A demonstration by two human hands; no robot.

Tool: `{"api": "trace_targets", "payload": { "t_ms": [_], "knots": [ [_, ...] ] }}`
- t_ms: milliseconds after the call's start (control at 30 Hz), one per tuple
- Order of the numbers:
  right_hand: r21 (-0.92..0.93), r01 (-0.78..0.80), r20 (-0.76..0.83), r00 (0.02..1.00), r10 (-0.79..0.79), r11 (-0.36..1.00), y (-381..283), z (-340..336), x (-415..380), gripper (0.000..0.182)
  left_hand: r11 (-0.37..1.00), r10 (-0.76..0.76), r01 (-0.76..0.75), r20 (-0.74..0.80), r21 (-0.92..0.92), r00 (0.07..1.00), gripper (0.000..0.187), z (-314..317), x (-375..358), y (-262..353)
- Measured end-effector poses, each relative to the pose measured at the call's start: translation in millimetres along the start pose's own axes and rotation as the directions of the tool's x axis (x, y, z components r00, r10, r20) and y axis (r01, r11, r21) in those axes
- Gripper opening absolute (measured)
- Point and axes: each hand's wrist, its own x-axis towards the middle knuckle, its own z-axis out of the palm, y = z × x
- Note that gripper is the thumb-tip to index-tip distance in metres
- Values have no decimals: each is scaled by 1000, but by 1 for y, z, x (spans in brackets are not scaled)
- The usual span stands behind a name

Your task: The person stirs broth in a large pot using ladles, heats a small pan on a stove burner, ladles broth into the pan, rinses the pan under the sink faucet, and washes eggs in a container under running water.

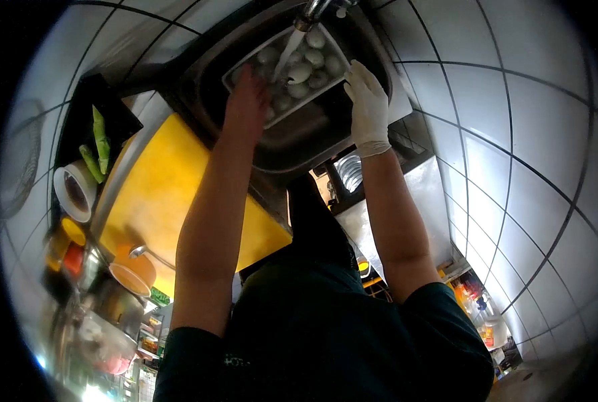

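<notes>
A white tray (307,102) of pale, egg-shaped things (314,60) sits tilted in the dark sink basin (302,144). They look like eggs, and one has a broken patch. Water runs from the metal tap (304,24) onto them. My bare left hand (247,100) is closed over the tray's left edge, fingers dim and partly lost in shadow. At the right corner, my right hand (368,104), in a whitish glove, has its fingers and thumb around the rim.
Left of the sink lies a yellow cutting board (155,194), with an orange container (133,271) and a ladle (138,252) on it. Green vegetable stalks (100,139) and a white bowl (76,193) stand beyond. Tiled walls (506,127) rise at the right.
</notes>
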Motion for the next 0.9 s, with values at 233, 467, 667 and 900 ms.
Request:
{"api": "trace_targets", "payload": {
  "t_ms": [233, 467, 667, 900],
  "knots": [
    [-789, 343, 43, 859, -510, 509, -21, 11, 37, 58, 995, 87, -81, -142, 52, 986, 65, -26, -28, -13],
    [-837, 545, 467, 674, -573, -41, -69, 33, 112, 77, 999, -4, 13, -172, 51, 985, 63, -43, -13, -35],
    [-840, 540, 484, 697, -530, -56, -71, 38, 122, 62, 990, -89, 110, -226, 85, 970, 63, -34, -21, -34],
    [-840, 542, 465, 721, -513, 0, -71, 31, 131, 48, 996, -92, 94, -218, -2, 972, 60, -39, -16, -37]
  ]
}}
